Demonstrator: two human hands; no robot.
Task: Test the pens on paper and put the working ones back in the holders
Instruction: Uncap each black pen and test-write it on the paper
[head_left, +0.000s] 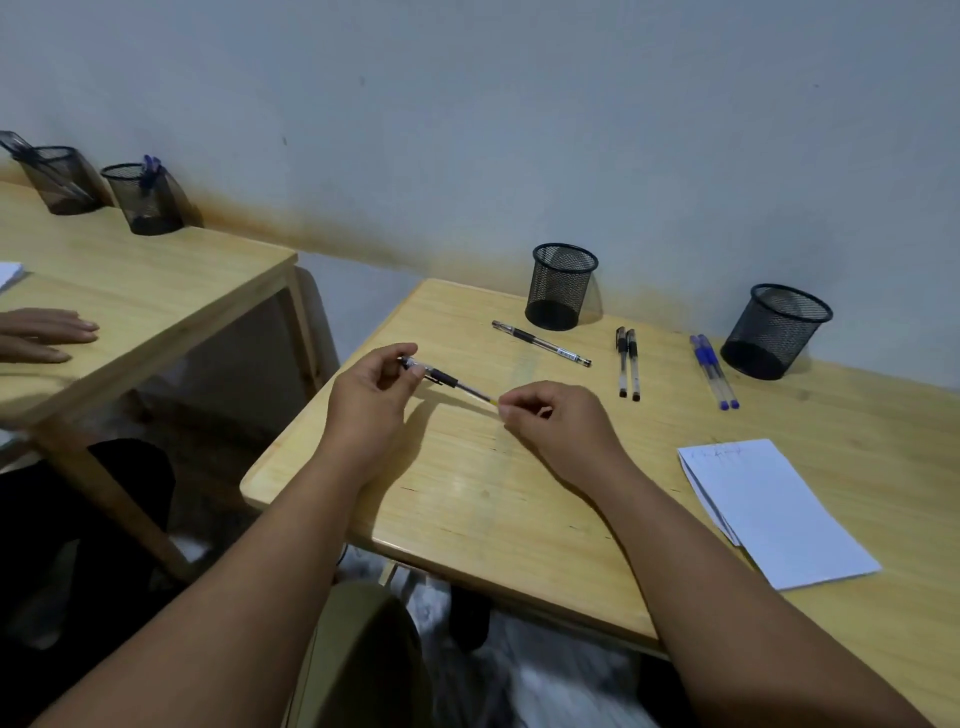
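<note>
Above the desk's (467, 499) near-left part, the black pen (447, 378) lies slantwise between both hands, left hand (371, 387) pinching its capped far-left end, right hand (558, 415) pinching its tip, with the paper (779, 514) nearer the right hand.

No text can be read; the scribbles on the paper (769, 499) are illegible.
</note>
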